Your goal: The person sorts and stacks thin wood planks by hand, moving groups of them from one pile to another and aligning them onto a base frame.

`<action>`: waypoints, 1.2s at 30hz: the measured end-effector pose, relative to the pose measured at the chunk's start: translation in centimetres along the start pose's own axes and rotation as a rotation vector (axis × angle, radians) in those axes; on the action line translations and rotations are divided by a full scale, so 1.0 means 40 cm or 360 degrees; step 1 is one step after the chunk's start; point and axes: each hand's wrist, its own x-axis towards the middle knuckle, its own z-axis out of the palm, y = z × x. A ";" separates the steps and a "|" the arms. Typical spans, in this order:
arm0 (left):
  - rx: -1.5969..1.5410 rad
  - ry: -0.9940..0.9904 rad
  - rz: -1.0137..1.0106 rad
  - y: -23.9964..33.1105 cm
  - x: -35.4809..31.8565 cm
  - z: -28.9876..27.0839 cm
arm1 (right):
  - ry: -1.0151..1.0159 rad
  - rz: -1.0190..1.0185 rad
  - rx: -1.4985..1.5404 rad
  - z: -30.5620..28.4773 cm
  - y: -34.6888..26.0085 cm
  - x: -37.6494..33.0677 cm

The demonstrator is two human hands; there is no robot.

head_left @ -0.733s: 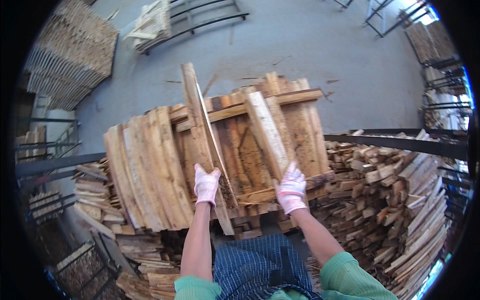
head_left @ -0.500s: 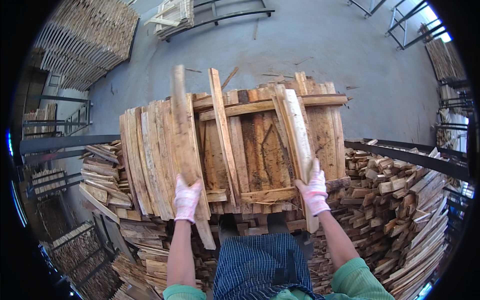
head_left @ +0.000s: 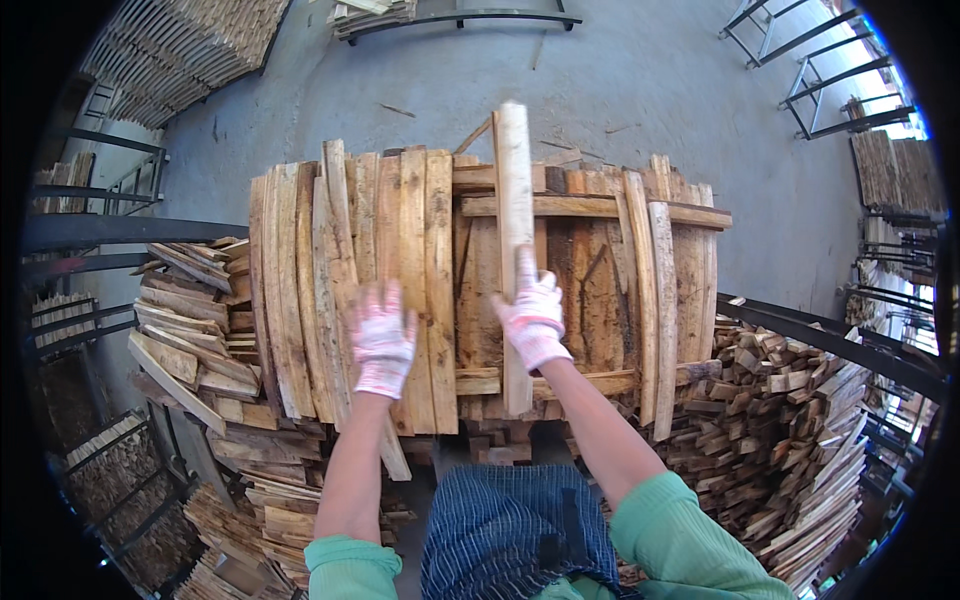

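Note:
A layer of rough wooden boards lies side by side on the stack before me. My left hand [head_left: 382, 342], in a white and pink glove and slightly blurred, is over the boards [head_left: 412, 230] on the left, fingers spread. My right hand [head_left: 536, 318], gloved alike, grips a pale wooden board [head_left: 514, 180] near its lower middle, thumb on its left side. This board slants little and juts past the stack's far edge. Under it run two crosswise strips, a far one [head_left: 590, 207] and a near one [head_left: 600, 384]. Two narrow boards [head_left: 660, 300] lie across them at the right.
Heaps of wood pieces lie at the left [head_left: 195, 345] and right [head_left: 770, 400] of the stack. Dark metal rails [head_left: 130, 232] flank it. Farther off on the grey floor [head_left: 450, 90] stand a large wood pile [head_left: 185, 55] and metal racks [head_left: 810, 90].
My right hand has moved left with the pale board to mid-stack. My left hand has released its board among those on the left. The view has shifted slightly.

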 end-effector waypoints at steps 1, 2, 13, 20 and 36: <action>-0.0005 0.0066 0.0118 0.014 -0.006 0.023 | 0.0121 -0.0035 0.0001 0.055 -0.013 0.012; -0.0001 0.0124 0.0207 0.016 -0.020 0.039 | 0.0221 -0.0091 -0.0003 0.083 -0.048 0.014; -0.0390 0.0342 0.0211 -0.010 -0.037 0.056 | -0.0004 -0.0351 0.0464 0.198 -0.023 -0.116; -0.0431 0.0212 0.0168 0.004 -0.050 0.053 | 0.0004 -0.0285 0.0248 0.264 -0.099 -0.143; -0.0194 0.0155 0.0398 0.025 -0.046 0.039 | 0.0336 -0.0015 -0.0650 -0.185 0.602 -0.136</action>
